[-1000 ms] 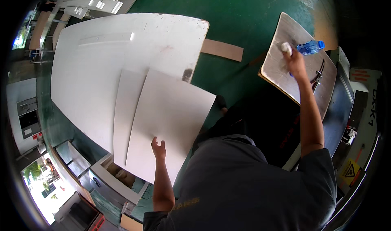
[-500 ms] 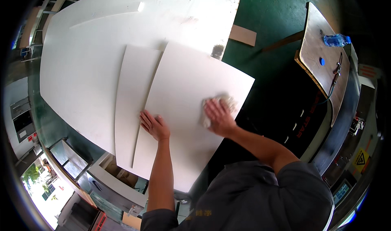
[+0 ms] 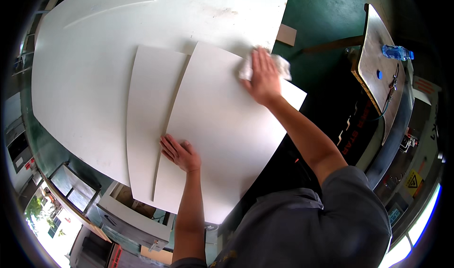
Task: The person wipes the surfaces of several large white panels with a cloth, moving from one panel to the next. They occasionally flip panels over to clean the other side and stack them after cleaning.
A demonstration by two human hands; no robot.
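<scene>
A white panel [image 3: 222, 140] lies at a slant over a second white panel [image 3: 150, 97], whose left part shows beneath it. Both rest on a large white tabletop [image 3: 80, 83]. My right hand [image 3: 266, 81] presses a crumpled whitish cloth [image 3: 283, 67] against the upper panel's far right edge, fingers stretched over it. The cloth sticks out on both sides of the hand. My left hand [image 3: 181, 154] lies flat on the upper panel's left edge, its fingers a little apart and nothing in it.
To the right stands a worn table [image 3: 373, 60] with a blue-tinted bottle [image 3: 397, 52], a blue cap [image 3: 379, 74] and a hose with a metal fitting [image 3: 393, 82]. A white strip [image 3: 113, 7] lies at the tabletop's far side. A brown board [image 3: 286, 35] shows beyond its right edge.
My right hand has slid the cloth away from me, from the panel's right middle to its far right edge. The left hand stays at the left edge. The view has shifted slightly.
</scene>
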